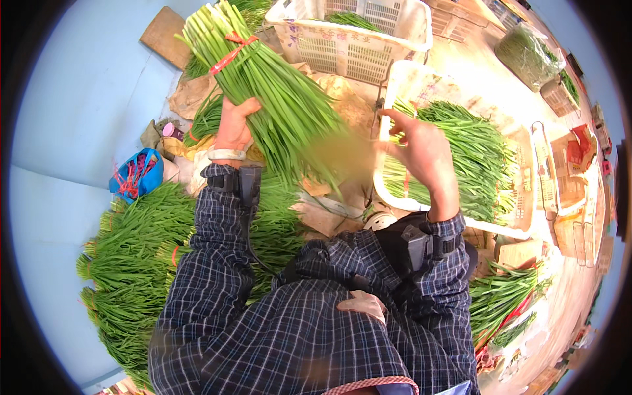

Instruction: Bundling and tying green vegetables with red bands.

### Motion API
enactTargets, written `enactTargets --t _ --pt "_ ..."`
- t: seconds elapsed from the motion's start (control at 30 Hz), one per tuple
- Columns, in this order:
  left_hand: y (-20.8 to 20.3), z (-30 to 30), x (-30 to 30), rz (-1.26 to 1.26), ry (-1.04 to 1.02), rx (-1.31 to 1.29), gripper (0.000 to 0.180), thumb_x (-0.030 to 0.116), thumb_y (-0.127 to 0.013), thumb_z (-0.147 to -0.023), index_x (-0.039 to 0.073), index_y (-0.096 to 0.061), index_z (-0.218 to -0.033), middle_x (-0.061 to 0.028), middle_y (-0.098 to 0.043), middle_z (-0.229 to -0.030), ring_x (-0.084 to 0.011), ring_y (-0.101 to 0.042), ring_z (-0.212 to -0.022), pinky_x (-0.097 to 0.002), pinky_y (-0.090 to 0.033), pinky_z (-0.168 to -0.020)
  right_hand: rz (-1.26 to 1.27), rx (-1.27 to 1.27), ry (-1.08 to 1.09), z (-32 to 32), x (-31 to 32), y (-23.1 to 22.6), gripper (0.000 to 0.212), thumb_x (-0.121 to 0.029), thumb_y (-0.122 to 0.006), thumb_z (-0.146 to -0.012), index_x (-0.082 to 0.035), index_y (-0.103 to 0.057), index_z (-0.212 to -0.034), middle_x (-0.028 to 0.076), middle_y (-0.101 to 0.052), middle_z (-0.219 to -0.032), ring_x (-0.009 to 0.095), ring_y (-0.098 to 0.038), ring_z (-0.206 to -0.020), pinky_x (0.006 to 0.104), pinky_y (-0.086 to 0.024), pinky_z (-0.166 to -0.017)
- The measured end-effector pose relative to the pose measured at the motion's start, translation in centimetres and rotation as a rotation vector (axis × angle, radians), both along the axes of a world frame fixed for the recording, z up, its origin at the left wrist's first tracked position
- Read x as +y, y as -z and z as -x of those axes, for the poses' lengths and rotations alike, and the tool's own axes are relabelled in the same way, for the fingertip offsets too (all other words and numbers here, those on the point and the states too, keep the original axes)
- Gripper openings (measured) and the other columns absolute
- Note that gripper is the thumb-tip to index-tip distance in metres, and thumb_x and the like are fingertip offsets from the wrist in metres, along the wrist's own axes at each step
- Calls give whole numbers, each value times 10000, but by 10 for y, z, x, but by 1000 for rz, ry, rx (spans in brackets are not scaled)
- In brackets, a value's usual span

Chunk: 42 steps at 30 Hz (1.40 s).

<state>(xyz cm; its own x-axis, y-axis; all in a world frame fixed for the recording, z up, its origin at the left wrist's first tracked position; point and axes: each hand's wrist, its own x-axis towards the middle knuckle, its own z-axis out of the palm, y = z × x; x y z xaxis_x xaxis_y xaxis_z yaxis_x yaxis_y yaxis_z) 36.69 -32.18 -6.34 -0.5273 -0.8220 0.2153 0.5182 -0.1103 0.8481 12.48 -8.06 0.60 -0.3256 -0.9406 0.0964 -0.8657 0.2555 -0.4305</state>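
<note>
A thick bundle of garlic chives (276, 99), tied near its pale stem ends with a red band (234, 52), is gripped in my left hand (236, 125). The bundle slants, with stem ends at the upper left and leaf tips hanging toward the lower right. My right hand (421, 148) is raised over the near left side of a white plastic crate (454, 222), thumb and index finger apart, nothing visible in it. Below it, more green chives (467, 145) lie in that crate.
Heaped chive bundles (138, 257) lie beside the blue wall (72, 145). A blue bag of red ties (138, 174) sits nearby. Another white crate (342, 46) stands farther off. More chives (503, 296) lie at lower right, and a plastic-wrapped bale (530, 56) stands at far right.
</note>
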Motion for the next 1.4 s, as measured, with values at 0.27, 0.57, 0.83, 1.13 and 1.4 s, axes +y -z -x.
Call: enactTargets --t 0.27,0.57,0.83,1.13,1.4 --pt "-49 46 26 172 -114 -163 486 -67 -610 -760 0 -474 -1222 -93 -608 -1032 -189 -635 -870 -316 -557 -770 583 -270 -135 -53 -49 38 345 -243 -742 -804 -97 -637 -1098 119 -659 -981 280 -653 -805 354 -529 -728" --pt "-49 49 24 174 -106 -134 433 -72 -597 -765 7 -500 -1179 -84 -609 -997 -174 -631 -848 -303 -550 -747 550 -237 -140 -53 -43 52 79 -99 -631 -844 -76 -668 -910 151 -640 -830 371 -632 -740 446 -506 -654" --pt "-38 55 24 90 -180 -50 456 -83 -634 -726 3 -506 -1156 -84 -612 -1001 -197 -629 -859 -330 -539 -761 457 -133 -28 -73 -47 74 136 -159 -669 -837 -39 -664 -901 175 -665 -803 376 -637 -729 442 -512 -657" --pt "-35 54 28 43 -189 -19 468 -83 -639 -728 10 -495 -1163 -89 -611 -1006 -199 -630 -851 -325 -540 -751 624 -226 150 -78 -53 52 183 -217 -691 -832 -52 -665 -907 154 -654 -802 361 -632 -695 441 -506 -633" --pt "-28 61 29 63 -198 -49 458 -82 -657 -733 7 -490 -1150 -87 -616 -988 -188 -629 -843 -317 -537 -749 715 -250 145 -74 -66 62 107 -166 -645 -868 -60 -638 -876 153 -642 -824 359 -620 -699 442 -499 -640"
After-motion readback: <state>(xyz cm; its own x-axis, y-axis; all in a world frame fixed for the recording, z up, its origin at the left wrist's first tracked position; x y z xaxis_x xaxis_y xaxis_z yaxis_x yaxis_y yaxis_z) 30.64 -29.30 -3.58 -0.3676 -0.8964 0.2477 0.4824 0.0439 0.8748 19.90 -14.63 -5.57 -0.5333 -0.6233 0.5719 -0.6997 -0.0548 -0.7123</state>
